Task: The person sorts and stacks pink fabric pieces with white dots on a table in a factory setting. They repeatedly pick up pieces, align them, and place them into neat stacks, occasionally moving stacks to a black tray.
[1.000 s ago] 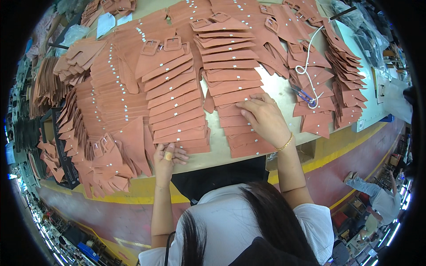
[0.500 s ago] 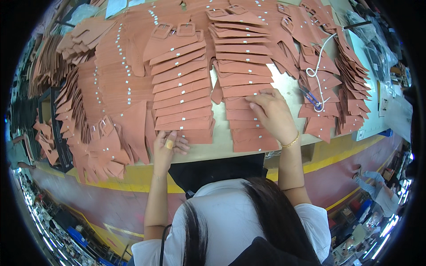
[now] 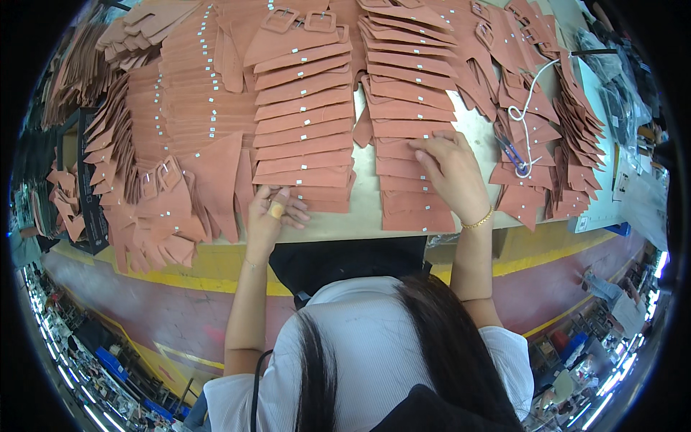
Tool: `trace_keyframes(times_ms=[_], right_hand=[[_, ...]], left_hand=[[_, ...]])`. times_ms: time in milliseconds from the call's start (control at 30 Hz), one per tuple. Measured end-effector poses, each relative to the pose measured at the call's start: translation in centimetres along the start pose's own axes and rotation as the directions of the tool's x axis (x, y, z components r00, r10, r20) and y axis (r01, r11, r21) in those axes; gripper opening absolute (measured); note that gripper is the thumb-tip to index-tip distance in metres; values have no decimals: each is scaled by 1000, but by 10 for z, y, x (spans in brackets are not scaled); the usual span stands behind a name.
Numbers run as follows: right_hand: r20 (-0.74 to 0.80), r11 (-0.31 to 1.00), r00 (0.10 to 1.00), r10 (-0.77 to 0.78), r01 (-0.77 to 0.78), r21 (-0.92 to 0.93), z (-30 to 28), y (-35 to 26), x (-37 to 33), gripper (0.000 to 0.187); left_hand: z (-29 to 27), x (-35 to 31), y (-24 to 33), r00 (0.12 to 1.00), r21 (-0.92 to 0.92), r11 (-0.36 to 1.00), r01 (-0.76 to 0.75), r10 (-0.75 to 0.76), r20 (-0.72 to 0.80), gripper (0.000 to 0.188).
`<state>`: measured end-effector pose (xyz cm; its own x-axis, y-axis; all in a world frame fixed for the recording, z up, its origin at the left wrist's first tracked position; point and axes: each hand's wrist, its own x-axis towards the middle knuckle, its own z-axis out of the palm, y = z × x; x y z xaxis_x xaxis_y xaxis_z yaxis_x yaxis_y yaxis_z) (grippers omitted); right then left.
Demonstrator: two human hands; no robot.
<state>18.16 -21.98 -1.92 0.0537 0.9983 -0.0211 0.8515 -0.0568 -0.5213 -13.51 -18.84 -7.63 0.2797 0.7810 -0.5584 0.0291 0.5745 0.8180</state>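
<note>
Flat terracotta leather-like pieces lie overlapped in long rows, each with a small white label. At the near end of the left middle row [image 3: 302,149] is my left hand [image 3: 273,216], its fingers loosely curled and apart. A yellow band [image 3: 276,209] wraps one of its fingers, and its uppermost fingertips touch a piece's lower edge. Over the right middle row [image 3: 414,129] rests my right hand [image 3: 455,173], wearing a gold bracelet [image 3: 478,219]. Its index finger and thumb point left, apart, with their tips at the edges of the pieces. I see nothing held in either hand.
Buckled pieces [image 3: 299,21] top the rows. Blue-handled thread snips [image 3: 514,155] and a white cord [image 3: 527,122] lie on pieces at the right. More stacks [image 3: 111,155] and a black crate [image 3: 90,194] stand left. A person [image 3: 622,302] is far right.
The view has shifted, so the table sits slightly higher in the picture. Both hands stay at about the same places along their rows, with only slight finger movement.
</note>
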Motion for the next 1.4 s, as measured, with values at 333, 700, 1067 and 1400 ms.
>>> trace_keyframes(times_ms=[333,700,1067,1400], right_hand=[[53,1000,999,-5,6,-16,0,-1,0,19],[51,1000,999,-2,3,-30,4,0,-3,18],[34,999,998,-51,51,-10,5,2,-6,19],[60,997,997,41,-45,58,3,-5,-14,33]], left_hand=[[-5,-1,-4,1000,-6,1000,9,-9,7,26],[-1,-4,1,1000,-9,1000,20,-20,-13,25],[-2,-2,-1,1000,-23,1000,11,-12,-20,24],[-5,-2,-4,1000,71,997,-19,19,-1,23]])
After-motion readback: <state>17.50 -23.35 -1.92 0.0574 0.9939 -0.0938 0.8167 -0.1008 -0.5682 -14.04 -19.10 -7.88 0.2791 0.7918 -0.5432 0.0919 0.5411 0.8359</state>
